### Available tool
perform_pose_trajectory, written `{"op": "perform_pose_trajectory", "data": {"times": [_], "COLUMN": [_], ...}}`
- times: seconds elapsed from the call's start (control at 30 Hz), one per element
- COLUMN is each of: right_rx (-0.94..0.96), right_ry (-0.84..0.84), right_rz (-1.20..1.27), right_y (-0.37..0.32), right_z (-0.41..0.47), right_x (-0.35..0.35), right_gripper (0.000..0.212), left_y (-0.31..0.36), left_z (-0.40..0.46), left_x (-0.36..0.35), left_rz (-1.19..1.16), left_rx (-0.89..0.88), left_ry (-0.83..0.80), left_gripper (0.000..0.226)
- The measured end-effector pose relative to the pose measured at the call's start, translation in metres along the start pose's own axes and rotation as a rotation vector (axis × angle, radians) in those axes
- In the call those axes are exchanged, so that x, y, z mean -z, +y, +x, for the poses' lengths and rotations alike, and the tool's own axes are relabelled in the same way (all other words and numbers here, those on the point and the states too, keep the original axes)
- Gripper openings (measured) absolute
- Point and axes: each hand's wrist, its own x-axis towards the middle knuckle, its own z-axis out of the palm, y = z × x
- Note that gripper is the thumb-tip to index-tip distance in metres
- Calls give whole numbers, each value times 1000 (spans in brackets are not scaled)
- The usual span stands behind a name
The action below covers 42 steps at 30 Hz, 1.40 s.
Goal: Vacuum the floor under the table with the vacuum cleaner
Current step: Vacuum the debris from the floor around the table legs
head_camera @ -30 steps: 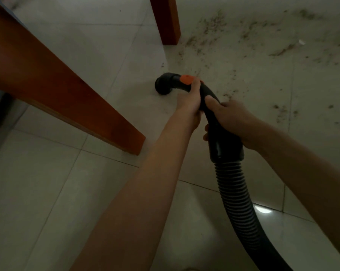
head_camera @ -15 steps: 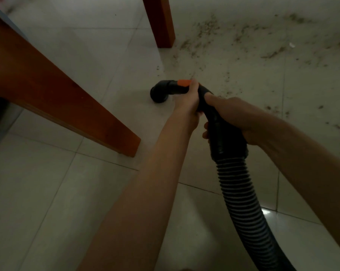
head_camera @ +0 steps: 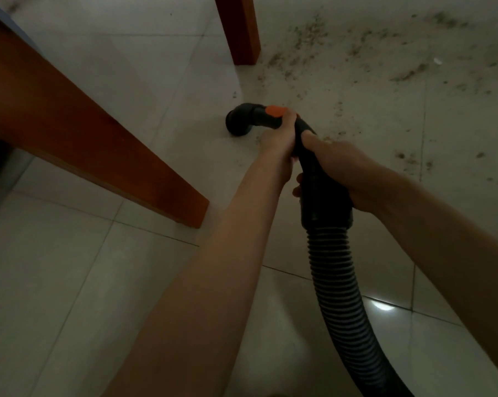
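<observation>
Head view: left hand [head_camera: 279,141] & right hand [head_camera: 342,173] are both wrapping round the black vacuum handle [head_camera: 313,167], close together. The nozzle end [head_camera: 237,123] is poking out past the left hand, prob. touching the floor [head_camera: 127,67]. Dirt [head_camera: 356,53] is lying beyond the right hand. A table leg [head_camera: 239,30] is standing ahead of both hands. The hose [head_camera: 339,282] is running back under the right arm.

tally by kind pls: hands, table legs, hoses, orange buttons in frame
hands: 2 (left hand, right hand)
table legs: 2 (near leg, far leg)
hose: 1
orange button: 1
total: 6
</observation>
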Motion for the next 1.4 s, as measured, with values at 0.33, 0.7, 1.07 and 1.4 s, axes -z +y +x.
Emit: {"op": "perform_pose_trajectory", "data": {"times": [0.33, 0.7, 1.07, 1.4], "right_rx": [-73, -51, -24, 20], "right_ry": [-94, 39, 156, 139], "right_rz": [-152, -148, -40, -54], "right_y": [17, 22, 8, 15], "right_z": [-47, -62, -33, -25], "right_x": [-1, 17, 14, 12], "right_gripper": [45, 46, 43, 41], "left_y": [-47, -45, -16, -15], "left_z": [-26, -44, -19, -16], "left_x": [22, -4, -18, -15], "left_rz": [-176, -238, -89, 24], "left_rx": [-46, 2, 12, -33], "left_ry": [63, -49, -145, -125], "left_gripper": [32, 20, 39, 46]}}
